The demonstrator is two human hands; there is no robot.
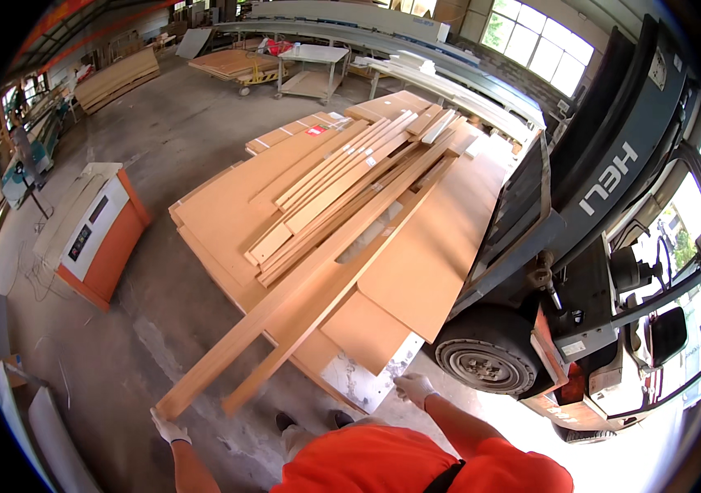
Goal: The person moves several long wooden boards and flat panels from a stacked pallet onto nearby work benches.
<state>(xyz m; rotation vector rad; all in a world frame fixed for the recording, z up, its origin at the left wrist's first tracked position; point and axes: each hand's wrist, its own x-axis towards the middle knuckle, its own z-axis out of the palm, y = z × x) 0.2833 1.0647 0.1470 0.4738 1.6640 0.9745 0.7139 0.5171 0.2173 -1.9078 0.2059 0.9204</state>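
Note:
A long, light-brown wooden board (260, 316) slants from the stack toward me, its near end jutting past the panels. My left hand (170, 429), in a pale glove, is closed on that end at the lower left. Beside it, a second long board (284, 349) also overhangs the stack. My right hand (414, 388), gloved too, is by the edge of a scuffed white sheet (371, 374); its fingers look curled, and whether they grip anything is hidden. Several narrow strips (326, 181) lie on large brown panels (424, 263) beneath.
A dark forklift (564, 238) stands close on the right, its wheel (486, 357) near my right arm. To the left is an orange-and-white control cabinet (96, 230) with cables on the floor. Farther back are a white table (313, 54), a panel stack (116, 80) and a long machine (350, 33).

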